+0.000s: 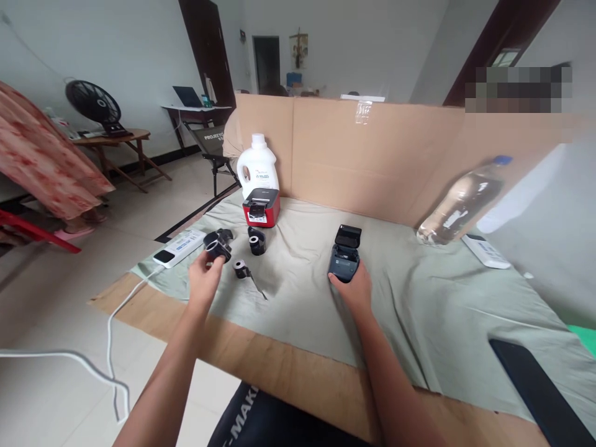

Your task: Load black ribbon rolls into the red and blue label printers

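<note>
Fingers of the left hand are clenched around a black roll holder, raised just above the surface. The dark blue label printer, lid open, long axis pointing away, is grasped by the right hand.

On the green cloth: a red and black printer near the back, with a white detergent bottle just behind it. Black roll in front of the red printer, and a smaller roll nearer, with a strip of tape trailing out. White power strip at the left edge, its cable hanging to the floor. Clear water bottle leaning on the cardboard wall at the right. White remote beside it. Black fan on a wooden side table far left.
</note>
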Demonstrator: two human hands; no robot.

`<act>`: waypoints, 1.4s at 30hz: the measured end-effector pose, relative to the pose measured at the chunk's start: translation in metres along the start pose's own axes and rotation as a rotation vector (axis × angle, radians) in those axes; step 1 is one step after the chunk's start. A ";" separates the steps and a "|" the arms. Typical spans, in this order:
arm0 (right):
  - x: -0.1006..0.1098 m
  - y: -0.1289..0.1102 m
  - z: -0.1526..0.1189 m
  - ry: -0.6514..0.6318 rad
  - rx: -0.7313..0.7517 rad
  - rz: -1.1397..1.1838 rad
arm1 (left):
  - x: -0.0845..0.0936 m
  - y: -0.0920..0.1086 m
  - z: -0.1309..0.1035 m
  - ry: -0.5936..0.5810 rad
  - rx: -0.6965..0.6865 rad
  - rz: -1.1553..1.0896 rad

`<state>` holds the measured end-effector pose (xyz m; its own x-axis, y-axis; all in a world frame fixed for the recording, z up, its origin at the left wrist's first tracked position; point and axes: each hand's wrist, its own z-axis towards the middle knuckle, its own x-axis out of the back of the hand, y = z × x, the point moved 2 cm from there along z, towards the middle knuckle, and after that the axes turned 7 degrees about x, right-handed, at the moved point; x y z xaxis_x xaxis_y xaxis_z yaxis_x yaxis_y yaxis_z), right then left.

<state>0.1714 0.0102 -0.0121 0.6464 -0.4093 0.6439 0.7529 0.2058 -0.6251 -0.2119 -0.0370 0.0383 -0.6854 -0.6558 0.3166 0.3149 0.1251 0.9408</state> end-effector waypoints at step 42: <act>0.047 -0.060 0.075 -0.536 -0.115 0.520 | -0.175 0.060 -0.127 -0.229 -0.942 0.144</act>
<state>0.1662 0.0455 0.0885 0.9086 0.2101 0.3611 0.3354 0.1483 -0.9303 0.0103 -0.0087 0.0237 -0.6788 -0.5083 0.5300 0.7326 -0.5184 0.4411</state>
